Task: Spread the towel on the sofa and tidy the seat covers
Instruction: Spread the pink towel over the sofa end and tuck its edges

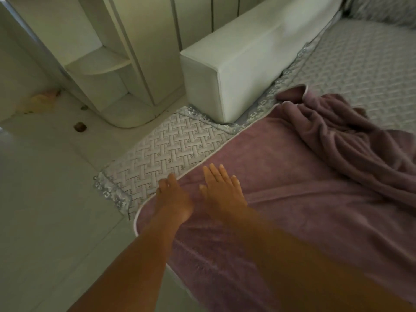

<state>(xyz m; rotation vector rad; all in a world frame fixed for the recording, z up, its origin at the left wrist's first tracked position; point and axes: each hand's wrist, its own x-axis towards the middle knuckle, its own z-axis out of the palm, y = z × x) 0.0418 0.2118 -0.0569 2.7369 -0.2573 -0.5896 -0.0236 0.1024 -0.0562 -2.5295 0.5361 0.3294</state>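
Two bare hands rest on the mauve plush towel with pale piped edging (pixel 281 176), which lies over the near end of the sofa seat. The left hand (pixel 174 199) sits at the towel's front-left edge, its fingers (pixel 167 183) bent down at the piping; whether they pinch the edge or merely press on it cannot be told. The right hand (pixel 221 190) lies just beside it, palm down, fingers (pixel 216 173) straight and released, flat on the fabric and holding nothing.

The near part of the towel is laid out fairly smooth, with one shallow crease running across it to the right of the right hand. The far right part is bunched in deep folds, and one corner is turned up near the armrest.

Under the towel lies the grey quilted seat cover with a woven-lattice pattern and lace-like trim (pixel 171 149). Its front-left corner is exposed and hangs over the seat edge. The cover runs on, uncovered, along the seat to the upper right.

The white upholstered block armrest (pixel 238 70) stands beside the towel's left edge. Beyond it stands a white corner shelf unit (pixel 105 70) on the pale tiled floor (pixel 45 199). A small dark round spot (pixel 80 126) marks the floor near the shelf base.
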